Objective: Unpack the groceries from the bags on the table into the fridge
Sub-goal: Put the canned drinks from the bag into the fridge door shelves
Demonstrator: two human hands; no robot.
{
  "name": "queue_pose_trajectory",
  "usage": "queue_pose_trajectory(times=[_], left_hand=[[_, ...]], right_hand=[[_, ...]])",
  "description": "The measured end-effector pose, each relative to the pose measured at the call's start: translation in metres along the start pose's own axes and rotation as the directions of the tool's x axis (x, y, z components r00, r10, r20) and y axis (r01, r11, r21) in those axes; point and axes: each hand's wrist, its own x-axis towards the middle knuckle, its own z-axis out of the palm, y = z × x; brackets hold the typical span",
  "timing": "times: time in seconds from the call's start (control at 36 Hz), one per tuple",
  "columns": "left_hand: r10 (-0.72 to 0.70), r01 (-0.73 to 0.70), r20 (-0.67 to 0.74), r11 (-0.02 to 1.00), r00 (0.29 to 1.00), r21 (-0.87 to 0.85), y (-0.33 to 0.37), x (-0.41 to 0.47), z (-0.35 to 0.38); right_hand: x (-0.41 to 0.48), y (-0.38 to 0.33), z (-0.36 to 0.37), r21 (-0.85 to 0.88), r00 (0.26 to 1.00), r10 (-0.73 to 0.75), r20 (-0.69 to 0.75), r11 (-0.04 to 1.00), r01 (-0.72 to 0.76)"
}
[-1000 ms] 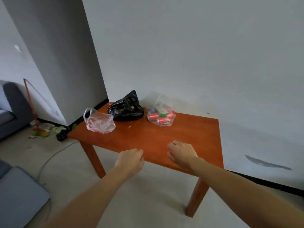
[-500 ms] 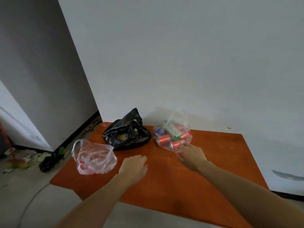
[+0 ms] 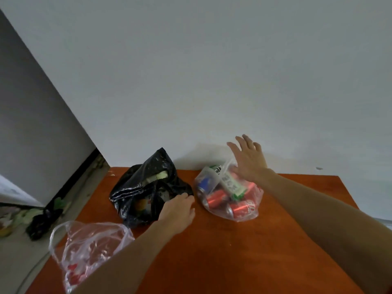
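Barely discernible: black bag [image 3: 132, 187] contents.

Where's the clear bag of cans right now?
Head view: the clear bag of cans sits right of centre on the table near the wall, just right of the black bag, under the open right hand.

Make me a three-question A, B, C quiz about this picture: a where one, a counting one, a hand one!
1. The bag of cans lies: A. right of the black bag; B. on the floor; C. under a chair.
2. Bags on the table: A. one; B. three; C. five.
3. The right hand is: A. a fist; B. gripping a can; C. open, fingers spread.
Answers: A, it sits at that bag's right; B, black, cans, front clear bag; C, fingers fan out.
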Motion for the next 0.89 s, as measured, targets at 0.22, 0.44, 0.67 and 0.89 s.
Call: queue_pose_trajectory(times=[0.22, 0.44, 0.67, 0.89], left_hand=[[0.079, -0.079, 0.025, 0.997, 0.997, -0.019, -0.025, 0.125, 0.015], [0.379, -0.445, 0.285, 0.868, 0.881, 0.220, -0.019, 0.219, 0.070], [0.442, -0.513, 0.348, 0.847, 0.826, 0.142, -0.054, 0.196, 0.104], [0.488, -0.545, 0.292, 0.823, 0.823, 0.159, -0.043, 0.204, 0.097]], right_hand=[[0.003, 0.011, 0.067, 0.152, 0.977, 0.002, 0.211, 0.988, -0.035], [-0.095, 0.011, 0.117, 0.361, 0.953, 0.091, 0.289, 0.912, -0.197], [-0.125, 0.005, 0.136, 0.599, 0.881, 0.377, 0.286, 0.647, -0.472], [-0.147, -0.051, 0.163, 0.607, 0.840, 0.363, 0.403, 0.581, -0.542]])
